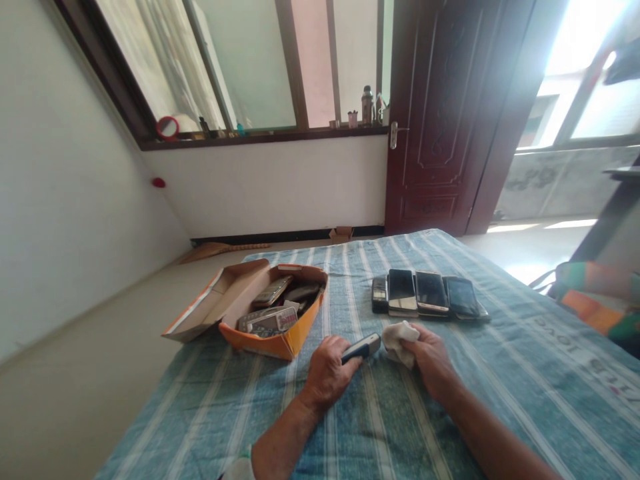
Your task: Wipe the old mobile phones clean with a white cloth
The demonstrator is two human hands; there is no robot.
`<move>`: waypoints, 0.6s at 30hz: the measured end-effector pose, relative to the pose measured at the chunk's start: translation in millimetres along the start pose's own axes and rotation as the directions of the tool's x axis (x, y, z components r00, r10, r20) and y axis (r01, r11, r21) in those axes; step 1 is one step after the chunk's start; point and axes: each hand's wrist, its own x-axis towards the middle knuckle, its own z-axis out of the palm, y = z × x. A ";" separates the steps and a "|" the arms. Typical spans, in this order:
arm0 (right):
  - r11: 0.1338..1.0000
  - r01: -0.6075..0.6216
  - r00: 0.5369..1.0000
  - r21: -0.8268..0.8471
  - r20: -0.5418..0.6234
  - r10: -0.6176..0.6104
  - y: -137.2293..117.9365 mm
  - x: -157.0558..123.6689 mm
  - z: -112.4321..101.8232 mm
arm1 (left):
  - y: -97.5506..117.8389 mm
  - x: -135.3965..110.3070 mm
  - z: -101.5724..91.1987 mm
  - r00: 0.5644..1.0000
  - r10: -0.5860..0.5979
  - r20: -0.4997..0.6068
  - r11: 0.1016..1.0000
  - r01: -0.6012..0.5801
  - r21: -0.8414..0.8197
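Observation:
My left hand (327, 370) is wrapped round a small mobile phone (364, 347) with a dark and silver body, holding it tilted above the striped cloth. Close to its right end, my right hand (431, 357) grips a crumpled white cloth (399, 339). A narrow gap seems to separate cloth and phone. Beyond my right hand lie several phones side by side: a small keypad phone (379, 293), a black touchscreen phone (402, 291), another dark one (431, 293) and a smaller one (463, 297) at the right end.
An orange cardboard box (305, 327) with its lid (217, 300) folded back stands left of my hands, holding several old phones. A blue striped cloth (240, 413) covers the surface. Behind are a brown door (440, 120) and a window sill (270, 137) with small items.

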 end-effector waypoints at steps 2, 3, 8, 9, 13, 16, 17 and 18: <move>1.000 0.015 1.000 -0.020 -0.001 -0.015 -1.1 -1.3 0.7 | 0.1 -0.4 -0.4 1.000 0.005 0.006 1.000 -0.005 0.011; 0.999 0.022 1.000 -0.027 0.002 -0.022 -1.5 -2.0 1.1 | 0.1 -0.6 -0.6 1.000 0.007 0.009 1.000 -0.008 0.015; 0.998 0.042 0.998 -0.056 0.054 -0.039 -1.2 -5.3 1.4 | 0.1 -1.4 -0.3 1.000 0.015 0.017 0.999 -0.016 0.032; 0.997 0.041 0.997 -0.063 0.065 -0.037 -1.0 -5.8 1.3 | 0.0 -1.5 -0.2 1.000 0.015 0.020 0.999 -0.016 0.035; 0.997 0.023 0.997 -0.080 0.071 -0.017 -0.6 -6.7 1.4 | -0.6 -1.9 0.0 0.999 0.015 0.032 0.999 -0.016 0.043; 0.996 0.020 0.998 -0.089 0.056 -0.015 -0.3 -6.2 1.9 | -0.9 -2.3 -0.1 0.999 0.019 0.044 0.998 -0.021 0.051; 0.996 0.019 0.998 -0.091 0.053 -0.015 -0.3 -6.0 2.1 | -0.8 -2.3 -0.1 0.999 0.021 0.048 0.998 -0.024 0.055; 0.996 0.018 0.999 -0.090 0.051 -0.014 -0.2 -5.7 2.3 | -0.6 -2.4 -0.2 0.998 0.024 0.052 0.998 -0.027 0.061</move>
